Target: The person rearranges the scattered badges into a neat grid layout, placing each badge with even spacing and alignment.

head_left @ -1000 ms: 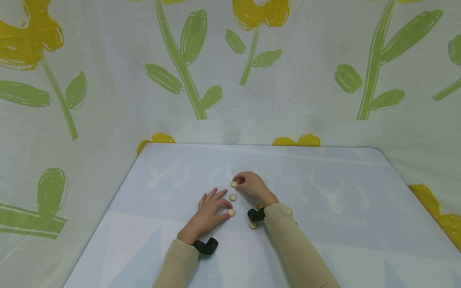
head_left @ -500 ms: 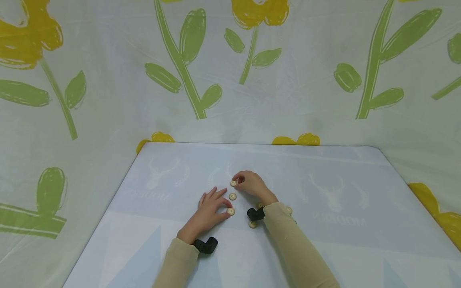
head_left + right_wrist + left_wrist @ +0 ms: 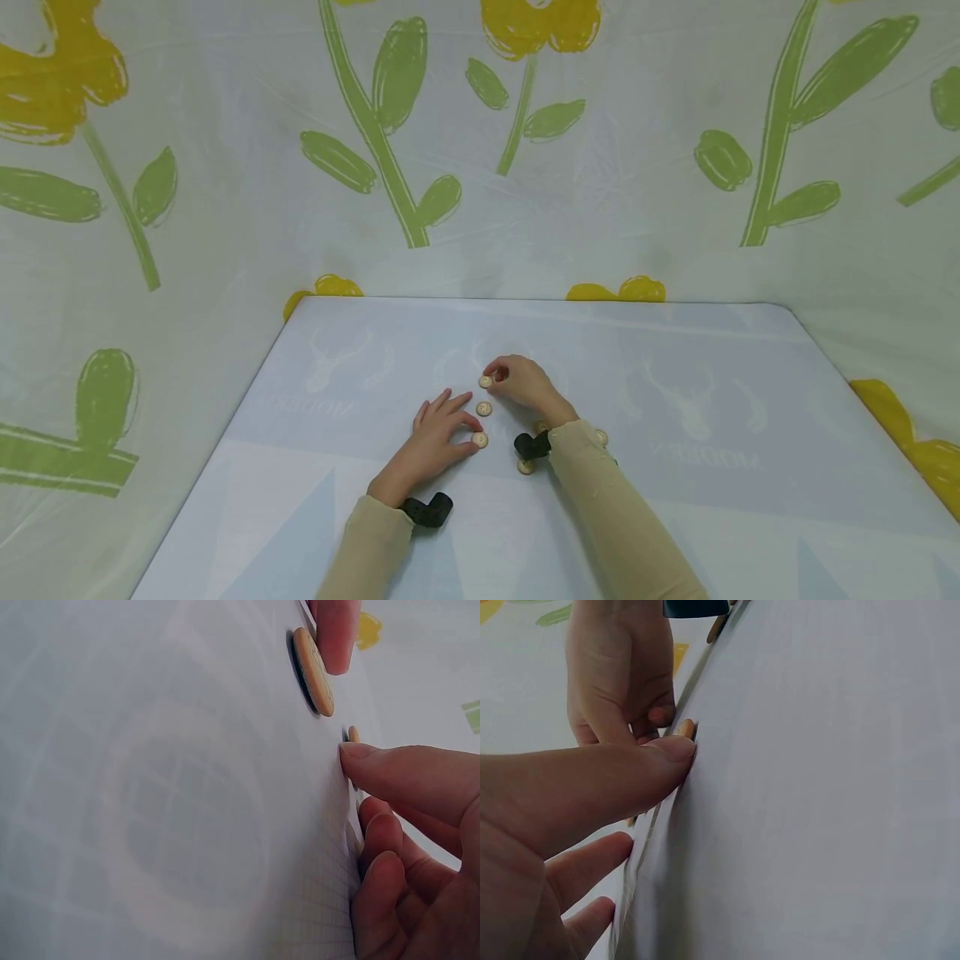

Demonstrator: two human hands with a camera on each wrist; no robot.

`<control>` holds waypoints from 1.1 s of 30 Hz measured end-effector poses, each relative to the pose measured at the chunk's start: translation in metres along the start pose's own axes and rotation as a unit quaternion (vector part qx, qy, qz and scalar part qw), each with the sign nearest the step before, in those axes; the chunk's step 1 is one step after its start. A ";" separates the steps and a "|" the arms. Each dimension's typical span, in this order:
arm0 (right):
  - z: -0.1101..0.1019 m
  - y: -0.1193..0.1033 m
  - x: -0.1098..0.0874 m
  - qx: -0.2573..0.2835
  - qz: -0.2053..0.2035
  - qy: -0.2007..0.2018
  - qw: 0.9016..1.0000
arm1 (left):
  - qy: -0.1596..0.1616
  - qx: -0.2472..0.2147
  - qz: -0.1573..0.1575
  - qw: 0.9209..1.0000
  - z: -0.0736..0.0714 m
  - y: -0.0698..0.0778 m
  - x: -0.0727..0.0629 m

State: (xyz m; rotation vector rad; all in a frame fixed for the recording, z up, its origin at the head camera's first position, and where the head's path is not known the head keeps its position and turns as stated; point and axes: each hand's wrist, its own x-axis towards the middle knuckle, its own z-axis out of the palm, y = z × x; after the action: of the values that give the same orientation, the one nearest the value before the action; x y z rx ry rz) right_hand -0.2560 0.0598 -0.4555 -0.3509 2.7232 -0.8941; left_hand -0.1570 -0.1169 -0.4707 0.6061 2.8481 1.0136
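Observation:
A round, pale wooden-looking disc (image 3: 480,439) with a dark ring and small marks lies at the thumb and forefinger of my left hand (image 3: 429,442), which pinches it at its edge. The other left fingers spread forward over the table. Farther off, my right hand (image 3: 527,387) pinches a second disc (image 3: 486,382) between thumb and forefinger, its remaining fingers curled under. Between the two lies a middle disc (image 3: 483,408), untouched, making a short column. In the left wrist view the thumb mostly covers the held disc (image 3: 686,727). The right wrist view shows the middle disc (image 3: 313,671) flat on the table.
More discs lie by the right forearm: one (image 3: 526,467) below the black wrist camera (image 3: 532,447), another (image 3: 602,437) beside the sleeve, and one (image 3: 541,427) partly hidden. The pale table (image 3: 712,500) ends at a flower-printed cloth (image 3: 600,208) behind.
Both hands and the discs hold their places; only the head view shifts very slightly.

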 end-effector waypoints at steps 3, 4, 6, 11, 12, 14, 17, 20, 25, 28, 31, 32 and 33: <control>0.000 0.000 0.000 0.000 0.002 0.000 1.000 | 0.001 0.000 0.002 1.000 0.000 0.000 0.000; 0.000 0.000 0.000 0.000 0.002 -0.001 1.000 | 0.002 0.000 0.002 1.000 0.000 0.000 0.000; 0.000 0.000 0.000 0.001 0.002 0.000 1.000 | 0.002 0.000 0.004 1.000 0.000 0.000 0.000; -0.001 0.000 -0.001 0.004 0.000 0.001 1.000 | 0.001 0.000 0.003 1.000 0.000 0.000 0.001; -0.001 0.000 -0.001 0.005 0.000 0.001 1.000 | 0.000 0.000 0.003 1.000 0.000 0.000 0.001; -0.001 0.000 -0.001 0.004 -0.002 0.003 1.000 | -0.001 0.000 0.001 1.000 0.000 0.000 0.001; -0.002 0.001 -0.001 0.008 -0.004 0.003 1.000 | -0.002 -0.001 0.000 1.000 0.000 0.001 0.001; -0.002 0.002 -0.002 0.022 -0.001 -0.002 1.000 | -0.004 -0.001 -0.002 1.000 -0.001 0.002 0.000; -0.004 0.004 -0.006 0.061 -0.002 -0.012 0.998 | -0.007 0.002 -0.008 1.000 0.000 0.002 0.000; -0.005 0.005 -0.008 0.081 -0.005 -0.010 0.997 | -0.008 0.002 -0.011 1.000 0.000 0.002 0.000; -0.007 0.004 -0.012 0.098 -0.004 0.002 0.995 | -0.008 0.002 -0.011 1.000 0.000 0.002 0.000; -0.008 0.005 -0.014 0.101 -0.005 0.008 0.995 | -0.008 0.003 -0.011 1.000 0.000 0.002 0.000; -0.008 0.005 -0.015 0.102 -0.006 0.015 0.995 | -0.008 0.003 -0.011 1.000 0.000 0.002 0.000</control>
State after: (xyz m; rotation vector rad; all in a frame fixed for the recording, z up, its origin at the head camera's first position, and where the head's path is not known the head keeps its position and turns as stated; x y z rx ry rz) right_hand -0.2453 0.0728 -0.4495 -0.3149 2.6266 -1.1771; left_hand -0.1563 -0.1156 -0.4701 0.5806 2.8392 0.9918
